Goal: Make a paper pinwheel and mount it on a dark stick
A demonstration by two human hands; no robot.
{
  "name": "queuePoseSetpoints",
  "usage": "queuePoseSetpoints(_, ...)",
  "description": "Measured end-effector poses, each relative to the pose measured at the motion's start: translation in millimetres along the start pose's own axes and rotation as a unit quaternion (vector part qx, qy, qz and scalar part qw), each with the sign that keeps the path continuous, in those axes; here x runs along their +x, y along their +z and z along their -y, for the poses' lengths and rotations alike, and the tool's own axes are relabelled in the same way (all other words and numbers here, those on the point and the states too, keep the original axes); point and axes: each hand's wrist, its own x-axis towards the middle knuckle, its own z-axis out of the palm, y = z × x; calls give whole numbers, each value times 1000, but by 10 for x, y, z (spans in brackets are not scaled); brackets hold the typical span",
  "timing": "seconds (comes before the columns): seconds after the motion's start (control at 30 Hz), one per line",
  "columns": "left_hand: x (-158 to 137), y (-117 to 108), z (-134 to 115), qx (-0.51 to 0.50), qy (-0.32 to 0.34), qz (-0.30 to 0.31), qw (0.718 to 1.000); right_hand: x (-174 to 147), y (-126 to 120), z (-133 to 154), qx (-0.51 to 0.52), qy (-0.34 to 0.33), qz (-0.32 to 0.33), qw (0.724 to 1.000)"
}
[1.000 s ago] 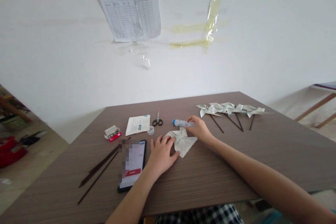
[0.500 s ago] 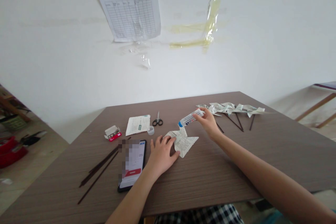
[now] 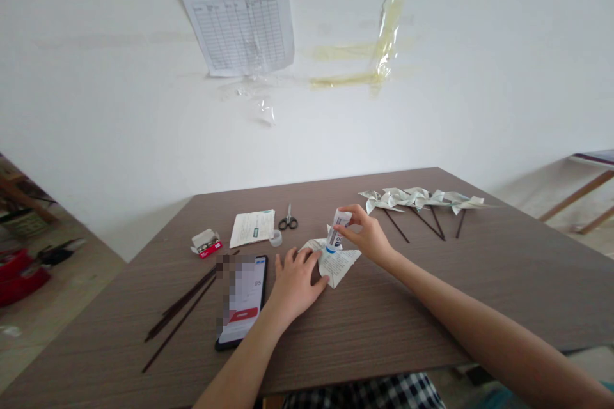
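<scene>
A glue stick (image 3: pixel 338 230) with a blue end is held in my right hand (image 3: pixel 368 234), nearly upright. Its blue end meets the middle of a cut piece of printed paper (image 3: pixel 339 266) lying on the table. My left hand (image 3: pixel 298 282) rests with spread fingers over the paper's left side, its fingertips on the sheet. Part of the paper is hidden under that hand and behind the glue stick. Just left of my left hand lies a phone (image 3: pixel 245 307) with a lit screen.
Scissors (image 3: pixel 288 220), a clear cap (image 3: pixel 275 238), folded paper (image 3: pixel 252 228) and a small red-and-white box (image 3: pixel 206 243) sit toward the back left. Dark thin sticks (image 3: pixel 180 303) lie at left. Several paper pinwheels (image 3: pixel 417 198) on sticks lie at the back right. A white wall stands behind the table (image 3: pixel 407 319).
My right hand has moved slightly left and down. The glue stick has gone from slanted above the paper to nearly upright on its middle. My left hand has stayed in place.
</scene>
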Motion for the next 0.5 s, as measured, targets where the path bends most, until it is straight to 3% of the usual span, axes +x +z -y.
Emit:
queuePoseSetpoints(0.33, -14, 7, 8, 2, 3, -1, 1000, -61, 102, 147, -47, -72, 46, 995)
queuePoseSetpoints(0.5, -24, -10, 1, -3, 1, 0, 1000, -4, 48, 14, 15, 8, 14, 1000)
